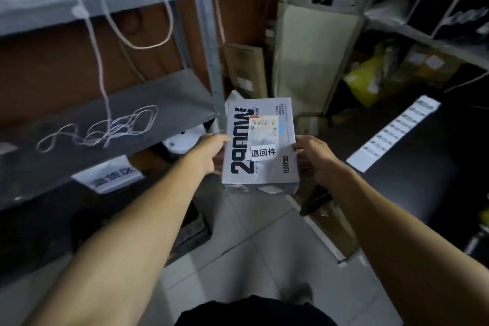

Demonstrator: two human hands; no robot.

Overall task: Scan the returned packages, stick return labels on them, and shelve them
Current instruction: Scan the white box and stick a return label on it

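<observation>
Grey shelves flank a tiled aisle. You hold the box at centre over the floor, left hand and right hand each clamped on 1 side, return label already on. Keep it level and slide it flat onto a shelf. Fingers beneath stay hidden; shelf sign is blurred.

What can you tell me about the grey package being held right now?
The grey package is a flat rectangular parcel in glossy plastic wrap with large dark lettering along its left side. A shipping label sits on its top face, and below it a white return sticker printed with black characters. It is held face up in mid-air above the floor, the left hand gripping its left edge and the right hand its right edge.
</observation>
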